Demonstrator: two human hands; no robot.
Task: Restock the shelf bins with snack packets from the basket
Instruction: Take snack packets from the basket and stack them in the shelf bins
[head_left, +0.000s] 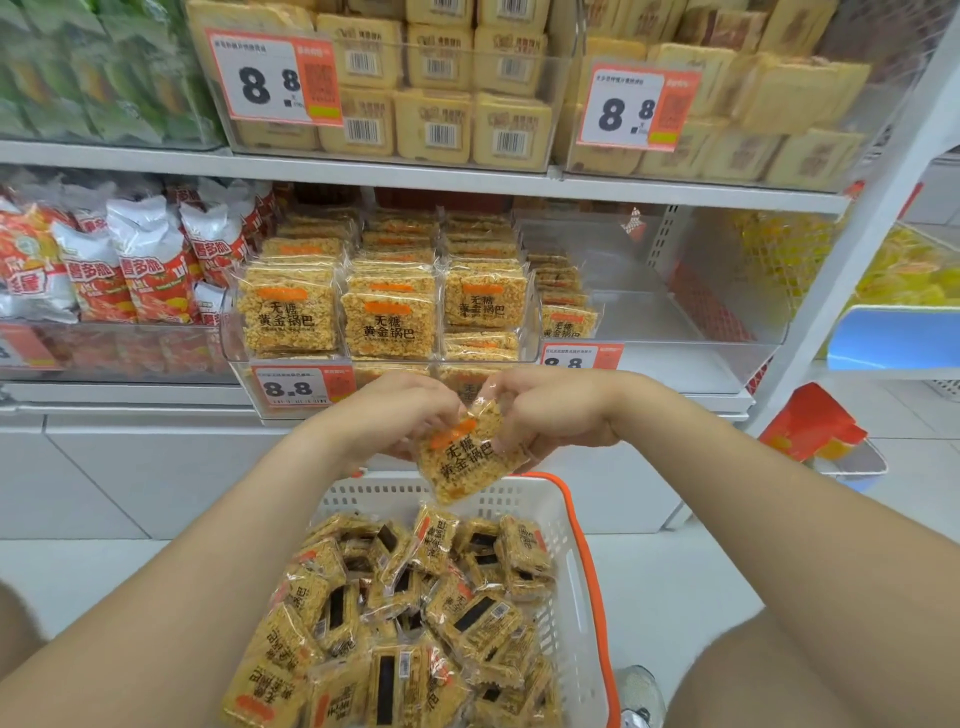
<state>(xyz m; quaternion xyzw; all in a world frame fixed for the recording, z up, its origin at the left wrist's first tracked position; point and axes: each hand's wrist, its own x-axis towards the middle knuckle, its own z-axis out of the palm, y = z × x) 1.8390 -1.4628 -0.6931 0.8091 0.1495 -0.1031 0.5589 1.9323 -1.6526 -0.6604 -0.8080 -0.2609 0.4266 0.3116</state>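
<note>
Both hands — left hand (400, 415) and right hand (545, 410) — are pinching one packet (462, 457) above the basket (566, 525), which is holding plenty more, while the bin (384, 312) is looking nearly full.

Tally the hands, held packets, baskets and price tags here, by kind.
Hands: 2 (left hand, right hand)
Held packet: 1
Basket: 1
Price tags: 5
Total: 9

Between my left hand (410, 415) and right hand (550, 410) sits a packet (462, 460), above the basket (363, 499), with the shelf bin (231, 343) behind
</note>
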